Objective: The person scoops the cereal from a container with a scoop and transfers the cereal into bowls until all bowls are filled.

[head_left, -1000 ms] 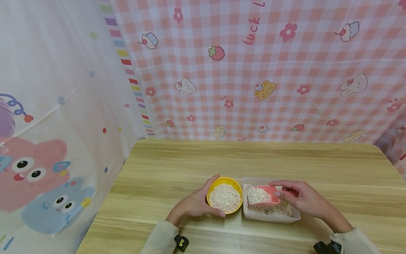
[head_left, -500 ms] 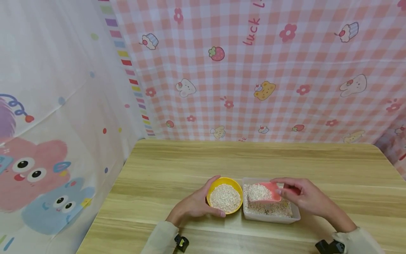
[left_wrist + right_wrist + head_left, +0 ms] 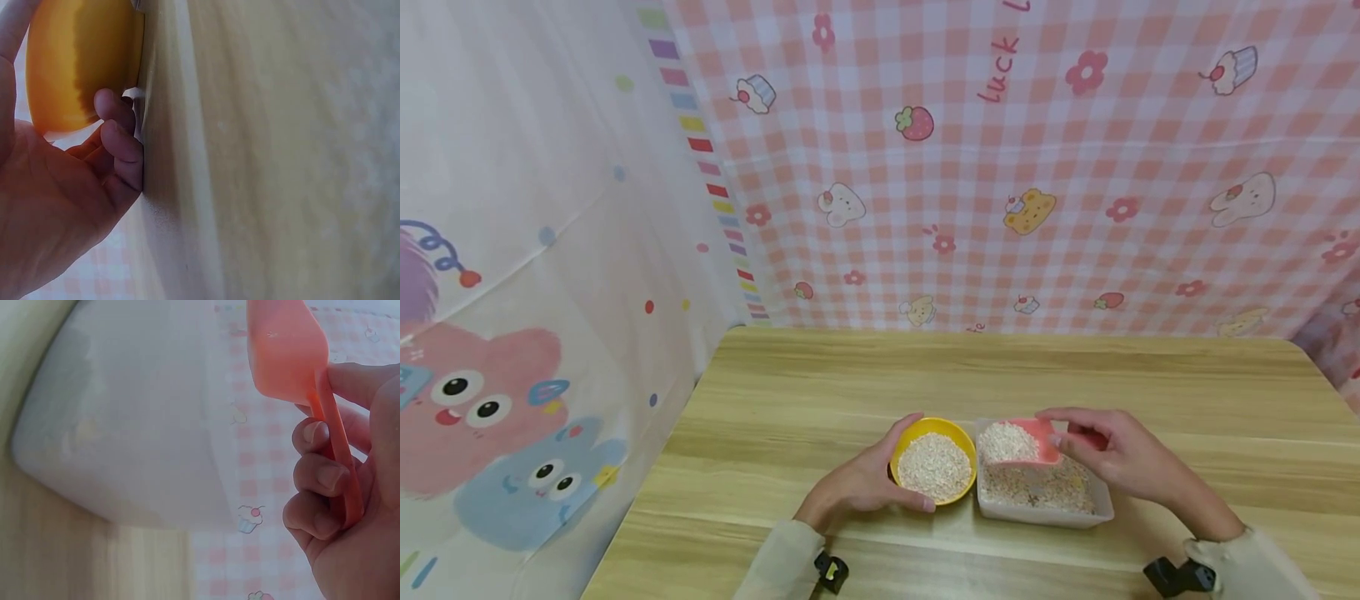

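Note:
A yellow bowl [image 3: 946,427], nearly full of pale oat-like flakes [image 3: 934,467], stands on the table. My left hand [image 3: 861,483] holds it from the left, thumb at the near side and fingers round the far side; the left wrist view shows the bowl's outer wall [image 3: 81,62] and two curled fingers beneath it. My right hand [image 3: 1127,458] grips the handle of a pink scoop [image 3: 1047,442] heaped with flakes. The scoop is over the back of a translucent plastic container [image 3: 1045,513] holding more flakes. In the right wrist view, the handle lies inside curled fingers [image 3: 322,478].
Bowl and container stand side by side on the wood-grain table [image 3: 820,375]. A pink checked cloth [image 3: 887,183] hangs behind the table's far edge. Another printed cloth [image 3: 580,350] hangs along the left side.
My right hand has raised the loaded scoop and moved it toward the container's back edge, uncovering more flakes below. The left hand and bowl stay in place; the head view shifts slightly.

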`<state>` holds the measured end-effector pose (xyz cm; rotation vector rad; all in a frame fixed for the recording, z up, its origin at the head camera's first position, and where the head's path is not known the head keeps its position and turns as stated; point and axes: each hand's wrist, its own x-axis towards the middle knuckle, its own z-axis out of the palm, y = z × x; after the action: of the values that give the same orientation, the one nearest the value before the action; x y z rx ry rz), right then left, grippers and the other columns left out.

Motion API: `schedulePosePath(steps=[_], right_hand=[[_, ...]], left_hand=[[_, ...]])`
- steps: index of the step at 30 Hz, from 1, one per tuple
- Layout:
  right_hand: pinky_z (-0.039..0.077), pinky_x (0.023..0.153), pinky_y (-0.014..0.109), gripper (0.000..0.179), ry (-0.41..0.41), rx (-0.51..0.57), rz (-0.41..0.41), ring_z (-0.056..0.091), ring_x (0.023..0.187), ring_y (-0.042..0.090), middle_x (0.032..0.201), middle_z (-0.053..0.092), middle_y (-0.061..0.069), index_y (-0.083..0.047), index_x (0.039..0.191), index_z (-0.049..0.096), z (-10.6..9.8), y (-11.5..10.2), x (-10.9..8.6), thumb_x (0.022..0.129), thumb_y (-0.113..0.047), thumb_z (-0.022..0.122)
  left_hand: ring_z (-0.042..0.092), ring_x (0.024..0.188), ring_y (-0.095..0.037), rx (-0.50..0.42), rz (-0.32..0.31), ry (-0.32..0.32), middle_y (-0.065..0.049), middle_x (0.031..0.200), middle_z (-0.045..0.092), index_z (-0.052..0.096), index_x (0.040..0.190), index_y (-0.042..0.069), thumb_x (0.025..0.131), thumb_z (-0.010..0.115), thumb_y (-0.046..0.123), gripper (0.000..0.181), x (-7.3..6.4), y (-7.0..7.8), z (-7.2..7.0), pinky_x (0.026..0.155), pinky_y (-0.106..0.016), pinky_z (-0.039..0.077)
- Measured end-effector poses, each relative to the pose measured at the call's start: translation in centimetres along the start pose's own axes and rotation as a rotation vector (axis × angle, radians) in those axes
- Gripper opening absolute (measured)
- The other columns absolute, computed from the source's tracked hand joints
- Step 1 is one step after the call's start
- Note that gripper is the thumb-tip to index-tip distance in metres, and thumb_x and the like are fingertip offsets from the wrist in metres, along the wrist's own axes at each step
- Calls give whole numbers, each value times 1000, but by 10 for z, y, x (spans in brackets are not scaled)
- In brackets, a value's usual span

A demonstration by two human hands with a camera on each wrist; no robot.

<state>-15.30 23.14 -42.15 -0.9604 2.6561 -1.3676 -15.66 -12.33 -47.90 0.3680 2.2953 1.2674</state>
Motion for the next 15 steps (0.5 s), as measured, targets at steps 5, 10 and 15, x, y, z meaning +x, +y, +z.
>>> schedulePosePath(steps=[5, 10, 15], right_hand=[[35, 43, 20, 28, 0, -16, 10, 32, 53, -5, 62, 40, -17, -10, 123, 68, -1, -8, 6, 96, -10, 65], [35, 44, 20, 28, -13, -1, 5, 32, 53, -5, 62, 41, -17, -10, 124, 68, 0, -15, 13, 96, -11, 65], [34, 44, 19, 28, -15, -5, -15, 31, 53, -4, 61, 36, -18, -11, 124, 68, 1, -24, 19, 95, -11, 66]], left_hand=[[32, 143, -29, -10, -10, 0, 0, 160, 31, 15, 156, 42, 68, 90, 45, 115, 0, 1, 0, 115, -60, 22], [31, 144, -29, -19, -19, -2, 0, 160, 30, 16, 155, 42, 68, 90, 44, 115, 0, 1, 0, 116, -61, 21], [31, 144, -29, -24, -14, -6, 0, 160, 30, 16, 156, 42, 68, 91, 44, 115, -1, 2, 0, 115, -61, 21]])
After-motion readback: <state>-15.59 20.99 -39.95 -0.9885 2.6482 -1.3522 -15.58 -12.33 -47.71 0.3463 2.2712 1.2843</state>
